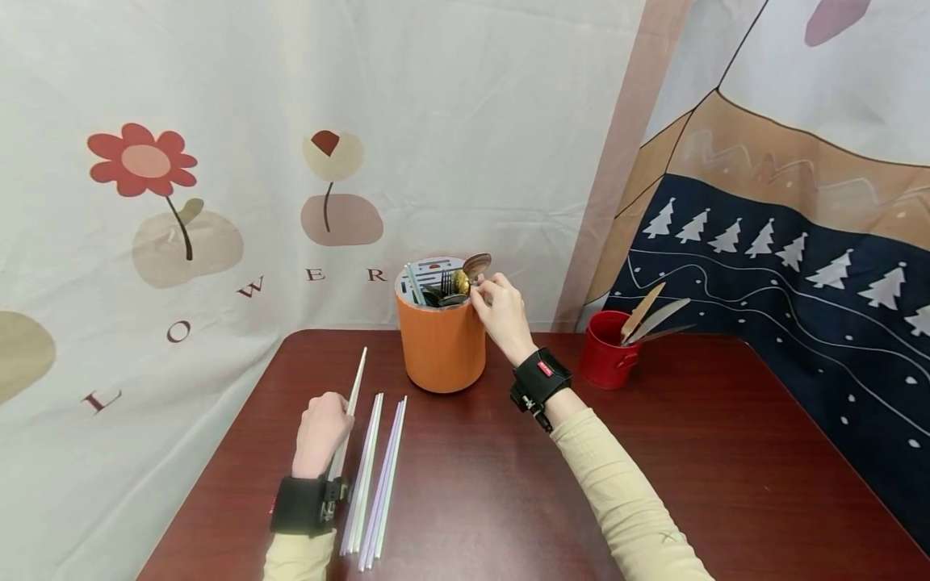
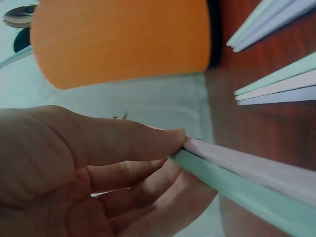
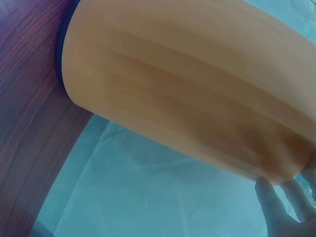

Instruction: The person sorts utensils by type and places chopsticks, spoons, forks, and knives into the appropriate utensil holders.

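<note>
My left hand pinches a pink and a green chopstick between thumb and fingers, at the table's left side. Beside it, a bundle of pale chopsticks and a second bundle with lilac chopsticks lie on the table. At the rim of an orange utensil holder, my right hand pinches a brownish spoon just below its bowl. A fork and other cutlery stand in the holder. The right wrist view shows some fingertips by its rim, but the spoon is hidden there.
A red cup with several knife-like utensils stands at the back right of the dark wooden table. Printed cloth hangs behind the table, and a navy cloth hangs along the right.
</note>
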{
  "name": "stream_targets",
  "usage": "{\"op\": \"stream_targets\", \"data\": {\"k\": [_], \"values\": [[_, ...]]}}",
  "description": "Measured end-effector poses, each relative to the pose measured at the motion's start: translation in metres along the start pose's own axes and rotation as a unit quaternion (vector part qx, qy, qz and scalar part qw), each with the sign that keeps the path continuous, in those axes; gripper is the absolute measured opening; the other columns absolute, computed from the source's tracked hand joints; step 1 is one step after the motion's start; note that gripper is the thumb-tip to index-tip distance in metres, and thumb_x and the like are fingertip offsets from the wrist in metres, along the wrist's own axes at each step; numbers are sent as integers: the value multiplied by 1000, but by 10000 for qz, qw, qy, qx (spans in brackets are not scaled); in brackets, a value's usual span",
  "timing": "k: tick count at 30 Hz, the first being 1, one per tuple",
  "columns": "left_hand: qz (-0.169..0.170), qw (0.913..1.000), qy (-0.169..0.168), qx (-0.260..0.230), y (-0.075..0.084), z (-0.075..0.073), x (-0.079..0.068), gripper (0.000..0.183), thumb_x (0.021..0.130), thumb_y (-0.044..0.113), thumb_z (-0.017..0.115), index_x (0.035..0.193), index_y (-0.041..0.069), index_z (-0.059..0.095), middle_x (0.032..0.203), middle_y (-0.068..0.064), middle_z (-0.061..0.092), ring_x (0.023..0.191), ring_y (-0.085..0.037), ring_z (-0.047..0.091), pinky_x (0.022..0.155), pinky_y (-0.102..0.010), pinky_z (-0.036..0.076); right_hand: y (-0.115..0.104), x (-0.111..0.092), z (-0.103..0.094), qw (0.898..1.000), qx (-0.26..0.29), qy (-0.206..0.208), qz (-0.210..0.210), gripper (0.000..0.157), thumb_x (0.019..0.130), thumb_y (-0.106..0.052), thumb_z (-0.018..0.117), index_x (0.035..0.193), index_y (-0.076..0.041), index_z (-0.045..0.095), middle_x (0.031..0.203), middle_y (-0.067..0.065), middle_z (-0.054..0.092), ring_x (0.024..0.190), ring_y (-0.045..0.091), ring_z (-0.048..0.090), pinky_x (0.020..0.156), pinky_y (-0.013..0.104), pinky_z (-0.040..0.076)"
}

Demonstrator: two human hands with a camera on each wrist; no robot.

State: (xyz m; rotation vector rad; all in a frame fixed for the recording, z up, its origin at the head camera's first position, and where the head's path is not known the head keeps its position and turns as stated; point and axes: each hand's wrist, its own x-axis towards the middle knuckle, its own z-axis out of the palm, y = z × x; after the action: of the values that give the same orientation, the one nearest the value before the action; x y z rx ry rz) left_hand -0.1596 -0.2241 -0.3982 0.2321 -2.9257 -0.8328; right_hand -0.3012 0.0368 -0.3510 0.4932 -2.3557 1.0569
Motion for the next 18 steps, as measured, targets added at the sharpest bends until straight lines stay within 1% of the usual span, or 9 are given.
{"op": "stream_targets", "data": {"k": [4,7,9,11,14,16,18], "values": [[153,9993,329,90,7,-8,1,30,79,-3,52,56,11,40,53,3,30,50,-14,34,44,-25,28,-1,0,0,10000,6,-33,26,22,96,-17,55,84,-4,69,89,10,55,72,23,51,64,28,39],[282,9980,560,126,12,-15,1,20,81,-3,55,63,4,51,54,-1,40,51,-17,40,46,-27,32,-1,0,0,10000,1,-60,56,22,96,-18,55,85,-4,69,90,10,55,73,23,51,64,28,39],[368,9968,706,93,16,-18,1,13,83,-2,56,71,-1,58,56,-6,49,51,-18,45,46,-29,35,-1,0,0,10000,-4,-57,56,22,96,-18,55,86,-4,69,90,10,55,73,23,51,64,28,39],[499,9947,902,29,20,-21,1,8,84,-1,58,81,-5,64,64,-13,60,54,-21,53,50,-33,42,-1,0,0,10000,2,-46,53,22,96,-17,55,86,-4,69,90,10,55,73,23,51,64,28,40],[620,9913,1159,-104,27,-25,1,14,86,0,59,94,-9,66,80,-20,68,62,-27,62,58,-40,50,-1,-1,-1,10000,-4,-40,48,22,96,-18,55,86,-4,69,90,10,55,74,23,52,65,29,41],[673,9893,1282,-188,32,-26,1,17,87,2,59,98,-9,65,85,-22,69,68,-30,65,64,-44,52,-1,-1,-1,10000,-3,-53,59,22,96,-18,55,87,-4,69,90,10,55,75,23,54,65,29,42],[718,9871,1405,-281,36,-28,1,18,88,3,59,100,-9,65,88,-23,69,72,-32,67,65,-45,53,-2,-1,-1,9999,2,-76,78,22,96,-18,55,87,-4,69,91,10,55,77,23,55,66,30,43]]}}
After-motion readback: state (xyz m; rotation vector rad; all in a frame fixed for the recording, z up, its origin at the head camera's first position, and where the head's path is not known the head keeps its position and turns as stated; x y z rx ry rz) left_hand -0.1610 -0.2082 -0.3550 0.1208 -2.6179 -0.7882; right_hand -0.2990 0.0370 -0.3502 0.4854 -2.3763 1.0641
